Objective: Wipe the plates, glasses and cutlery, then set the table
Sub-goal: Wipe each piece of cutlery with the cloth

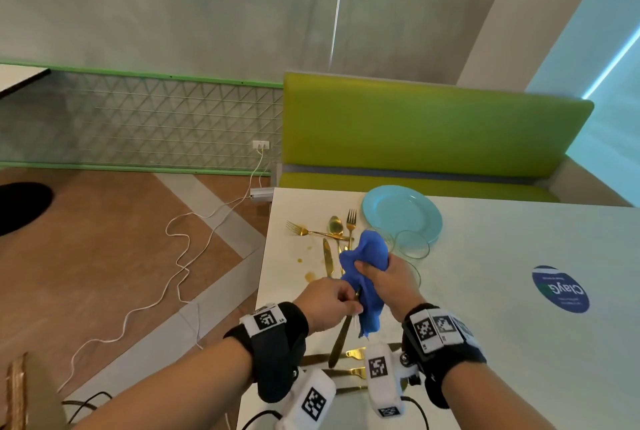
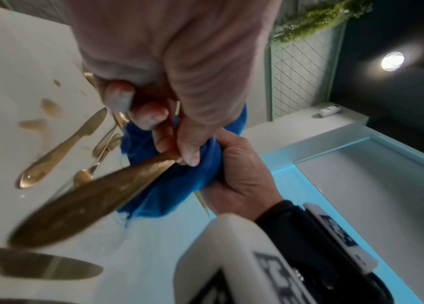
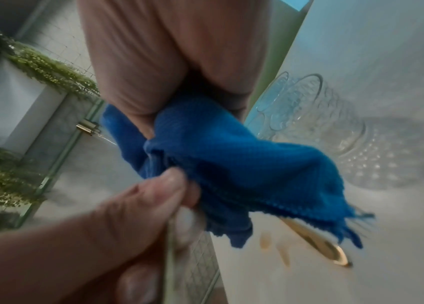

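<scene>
My left hand (image 1: 341, 301) pinches the handle of a gold piece of cutlery (image 1: 341, 336) above the white table (image 1: 502, 256). My right hand (image 1: 372, 272) grips a blue cloth (image 1: 365, 256) wrapped round its upper end, which is hidden. In the left wrist view the handle (image 2: 88, 197) is blurred, with the cloth (image 2: 177, 185) and right hand (image 2: 239, 174) behind it. The right wrist view shows the cloth (image 3: 231, 160) bunched between both hands. A turquoise plate (image 1: 401, 213), clear glasses (image 1: 412, 244) and more gold cutlery (image 1: 327, 256) lie beyond.
Brown spill marks (image 1: 309, 276) dot the table near its left edge. More gold knives (image 1: 349, 353) lie by the near edge under my wrists. A green bench (image 1: 433, 131) stands behind the table. A white cable (image 1: 180, 266) trails over the floor at left.
</scene>
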A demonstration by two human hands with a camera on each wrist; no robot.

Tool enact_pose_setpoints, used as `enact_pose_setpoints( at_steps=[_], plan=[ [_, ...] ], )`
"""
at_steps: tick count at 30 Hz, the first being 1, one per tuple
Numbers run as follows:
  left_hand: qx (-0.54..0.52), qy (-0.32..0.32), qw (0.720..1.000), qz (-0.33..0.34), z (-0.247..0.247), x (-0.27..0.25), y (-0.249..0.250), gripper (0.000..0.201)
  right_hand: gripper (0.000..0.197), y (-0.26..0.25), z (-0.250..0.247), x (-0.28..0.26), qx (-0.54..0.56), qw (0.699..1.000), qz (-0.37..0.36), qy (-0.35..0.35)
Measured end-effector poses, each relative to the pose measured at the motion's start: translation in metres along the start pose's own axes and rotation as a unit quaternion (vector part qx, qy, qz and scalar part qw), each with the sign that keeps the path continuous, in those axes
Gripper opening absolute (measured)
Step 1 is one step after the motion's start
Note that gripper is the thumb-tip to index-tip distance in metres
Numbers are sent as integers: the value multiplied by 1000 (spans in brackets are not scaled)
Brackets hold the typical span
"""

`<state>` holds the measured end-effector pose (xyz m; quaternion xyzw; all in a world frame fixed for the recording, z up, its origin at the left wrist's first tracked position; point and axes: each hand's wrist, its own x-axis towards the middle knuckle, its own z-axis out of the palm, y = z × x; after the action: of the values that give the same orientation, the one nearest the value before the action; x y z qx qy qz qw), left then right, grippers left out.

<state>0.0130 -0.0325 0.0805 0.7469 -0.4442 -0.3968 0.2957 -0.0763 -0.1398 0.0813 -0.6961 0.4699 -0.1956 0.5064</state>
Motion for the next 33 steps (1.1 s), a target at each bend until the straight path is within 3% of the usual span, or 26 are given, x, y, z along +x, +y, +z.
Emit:
enact_pose_setpoints(
  at_steps=[6,9,11,15,22,26,33],
  plan=[
    [72,-48,996,21,-3,-2,-1,17,16,5,-25,-6,-12,1000,-17,0],
    [100,-74,992,24,0,-2,-1,11,30,8,-37,-18,9,999,-36,-5],
    [128,-93,987,27,5,-3,-2,19,31,15,-47,-21,10,999,-41,23],
    [206,-153,966,20,24,-10,-23,24,15,33,-90,-18,61,986,-18,152],
    [286,-246,926,21,73,-13,-47,29,17,60,-134,-40,89,979,20,184],
    [287,-250,924,28,92,-12,-52,29,15,74,-134,-49,93,977,45,189],
    [328,-184,926,39,104,-11,-61,24,19,78,-135,-56,119,974,50,186]
  ],
)
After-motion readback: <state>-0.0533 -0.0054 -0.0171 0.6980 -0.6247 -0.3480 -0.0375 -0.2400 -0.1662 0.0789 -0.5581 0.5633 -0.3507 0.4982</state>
